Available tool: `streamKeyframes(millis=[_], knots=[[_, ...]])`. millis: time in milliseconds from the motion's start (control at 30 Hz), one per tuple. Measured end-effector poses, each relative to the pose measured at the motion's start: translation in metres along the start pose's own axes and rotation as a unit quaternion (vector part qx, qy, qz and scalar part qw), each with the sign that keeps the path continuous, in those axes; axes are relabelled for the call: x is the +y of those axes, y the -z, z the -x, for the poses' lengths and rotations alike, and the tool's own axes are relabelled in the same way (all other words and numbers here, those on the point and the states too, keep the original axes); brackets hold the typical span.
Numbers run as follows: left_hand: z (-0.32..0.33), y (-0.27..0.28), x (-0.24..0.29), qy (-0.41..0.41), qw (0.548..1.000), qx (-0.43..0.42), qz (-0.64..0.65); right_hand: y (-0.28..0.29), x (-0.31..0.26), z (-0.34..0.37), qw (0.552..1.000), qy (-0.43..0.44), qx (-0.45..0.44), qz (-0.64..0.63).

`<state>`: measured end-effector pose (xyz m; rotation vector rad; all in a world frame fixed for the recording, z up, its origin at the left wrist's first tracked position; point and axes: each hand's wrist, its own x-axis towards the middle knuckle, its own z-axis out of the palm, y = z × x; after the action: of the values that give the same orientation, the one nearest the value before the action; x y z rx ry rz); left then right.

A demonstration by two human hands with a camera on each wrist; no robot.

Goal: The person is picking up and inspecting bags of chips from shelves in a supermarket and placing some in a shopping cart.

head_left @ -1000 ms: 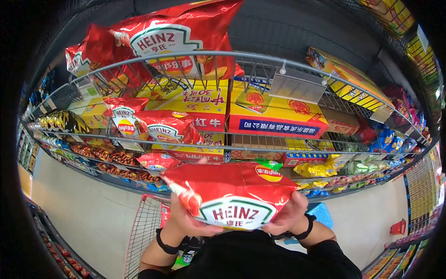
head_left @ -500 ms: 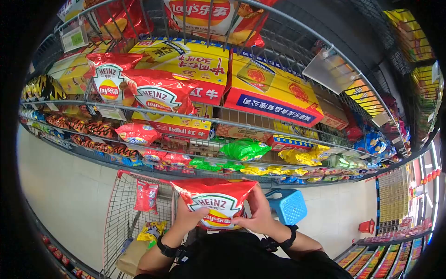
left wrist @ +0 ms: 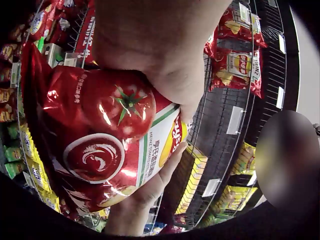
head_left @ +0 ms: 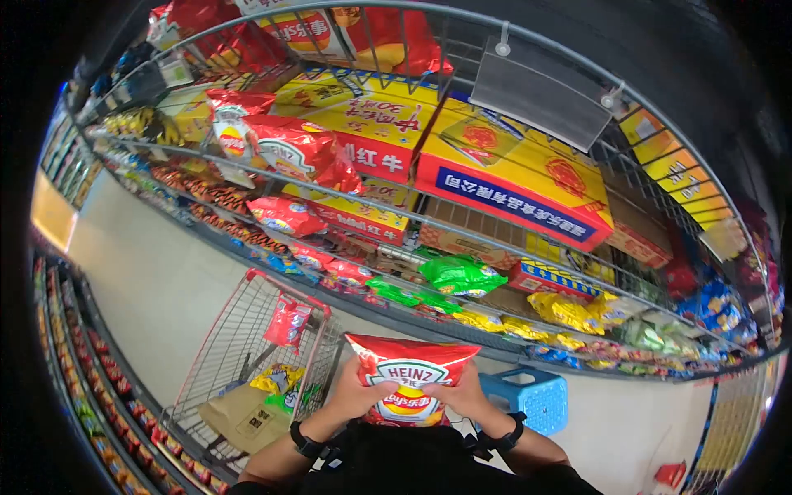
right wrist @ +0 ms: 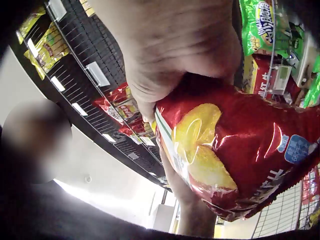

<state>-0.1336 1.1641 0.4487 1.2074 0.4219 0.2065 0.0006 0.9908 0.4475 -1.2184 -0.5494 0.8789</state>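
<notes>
A red Heinz Lay's chip bag [head_left: 396, 346] is held upright in front of my chest, its printed front turned up toward the head view. My left hand [head_left: 360, 393] grips its left side, thumb lying across the front. From the other side my right hand [head_left: 464, 397] grips it the same way, with the thumb near the label. In the left wrist view a tomato and a sauce bowl show on the chip bag [left wrist: 75, 110]. Printed chips show on the chip bag [right wrist: 260, 135] in the right wrist view. The fingers behind the bag are mostly hidden.
A wire shopping cart [head_left: 280, 288] stands at the left, holding a brown paper bag [head_left: 247, 419] and several packets. To the right is a blue stool [head_left: 536, 400]. Ahead, wire shelves carry red chip bags [head_left: 293, 153], a green packet [head_left: 462, 275] and a yellow-red box [head_left: 511, 177].
Both hands have drawn the chip bag down from before the shelves toward my body, turning its front more upward. Thumbs have shifted onto the front. The head view now shows more floor and cart.
</notes>
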Motion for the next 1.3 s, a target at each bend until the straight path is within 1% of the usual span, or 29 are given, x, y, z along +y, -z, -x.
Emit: streamKeyframes(millis=[67, 133, 167, 200, 267, 367, 433, 567, 633, 667, 733, 833, 933, 1033, 1100, 1167, 1267, 1300], knots=[[0.007, -0.013, -0.009, 0.005, 0.999, 0.032, 0.005, 0.01, 0.008, 0.002, 1.0, 0.006, -0.015, -0.015], [0.012, -0.017, -0.024, -0.018, 0.999, 0.039, -0.001, 0.016, 0.011, 0.005, 0.999, -0.025, -0.022, -0.038], [0.016, -0.016, -0.023, -0.026, 0.999, 0.045, 0.0, 0.015, 0.015, 0.003, 0.999, -0.018, -0.035, -0.006], [0.02, -0.016, -0.03, -0.015, 0.997, 0.072, 0.009, 0.015, 0.017, 0.004, 0.999, -0.027, -0.044, 0.0], [0.029, -0.009, -0.033, -0.011, 0.996, 0.089, 0.027, 0.003, 0.023, 0.006, 0.999, -0.021, -0.038, -0.023], [0.04, 0.009, -0.034, -0.01, 0.995, 0.098, 0.019, -0.009, 0.041, 0.003, 0.996, -0.033, -0.082, -0.022], [0.049, 0.025, -0.038, -0.016, 0.993, 0.116, 0.036, -0.026, 0.046, -0.003, 0.993, -0.034, -0.104, -0.033], [0.072, 0.065, -0.034, -0.042, 0.986, 0.141, 0.08, -0.077, 0.05, -0.018, 0.989, -0.057, -0.133, -0.008], [0.086, 0.089, -0.032, -0.063, 0.981, 0.152, 0.102, -0.108, 0.053, -0.026, 0.99, -0.077, -0.12, 0.002], [0.094, 0.101, -0.031, -0.07, 0.98, 0.153, 0.11, -0.121, 0.058, -0.029, 0.988, -0.078, -0.132, 0.009], [0.108, 0.127, -0.033, -0.084, 0.976, 0.161, 0.121, -0.149, 0.068, -0.035, 0.986, -0.053, -0.158, 0.007], [0.123, 0.159, -0.035, -0.104, 0.974, 0.155, 0.131, -0.183, 0.078, -0.044, 0.982, -0.063, -0.173, 0.035], [0.131, 0.183, -0.043, -0.109, 0.97, 0.156, 0.153, -0.206, 0.088, -0.05, 0.981, -0.063, -0.179, 0.041], [0.139, 0.197, -0.042, -0.111, 0.966, 0.174, 0.153, -0.223, 0.092, -0.055, 0.978, -0.068, -0.19, 0.05], [0.14, 0.205, -0.042, -0.11, 0.964, 0.186, 0.157, -0.234, 0.093, -0.057, 0.98, -0.067, -0.181, 0.054], [0.141, 0.22, -0.04, -0.116, 0.968, 0.17, 0.143, -0.244, 0.095, -0.062, 0.98, -0.065, -0.182, 0.05], [0.139, 0.222, -0.035, -0.126, 0.962, 0.188, 0.152, -0.25, 0.094, -0.071, 0.979, -0.057, -0.192, 0.047], [0.137, 0.223, -0.035, -0.124, 0.96, 0.181, 0.173, -0.252, 0.093, -0.074, 0.979, -0.057, -0.193, 0.044]])
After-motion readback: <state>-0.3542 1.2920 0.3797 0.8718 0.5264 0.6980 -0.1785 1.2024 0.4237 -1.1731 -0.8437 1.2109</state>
